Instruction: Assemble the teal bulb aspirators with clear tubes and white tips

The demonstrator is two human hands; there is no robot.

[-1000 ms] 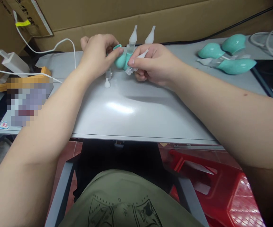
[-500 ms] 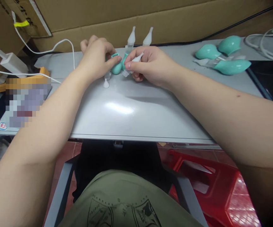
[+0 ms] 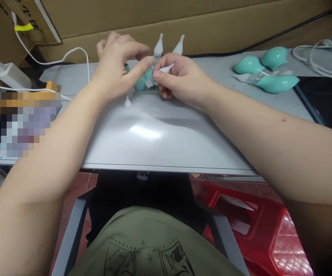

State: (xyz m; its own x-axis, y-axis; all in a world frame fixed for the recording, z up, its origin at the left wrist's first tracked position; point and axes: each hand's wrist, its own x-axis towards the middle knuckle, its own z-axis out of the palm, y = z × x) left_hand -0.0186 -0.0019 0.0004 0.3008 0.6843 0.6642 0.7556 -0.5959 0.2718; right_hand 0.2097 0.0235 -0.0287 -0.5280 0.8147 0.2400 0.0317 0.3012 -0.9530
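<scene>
Pinched in my right hand (image 3: 180, 76) is the nozzle (image 3: 166, 69) of a nasal aspirator, its white tip pointing up to the right and its clear end to the left. My left hand (image 3: 119, 63) hovers beside it, thumb and fingers apart, the thumb near the clear end. Whether the thumb touches it I cannot tell. A teal bulb (image 3: 139, 84) lies on the table below the left thumb. Behind my hands stand two more white nozzle tips (image 3: 158, 46). Near my left wrist a small white flared tip (image 3: 128, 102) rests on the table.
Several teal bulbs (image 3: 278, 84), some with clear nozzles, lie at the right beside a dark tablet (image 3: 324, 101) and coiled white cable (image 3: 312, 57). At the left are a white charger (image 3: 14, 76) and an orange object (image 3: 52, 86). A red stool (image 3: 258, 226) stands below the table.
My left hand has let go of the teal bulb and moved its thumb right, towards the nozzle. My right hand keeps hold of the nozzle. The view has shifted slightly.
</scene>
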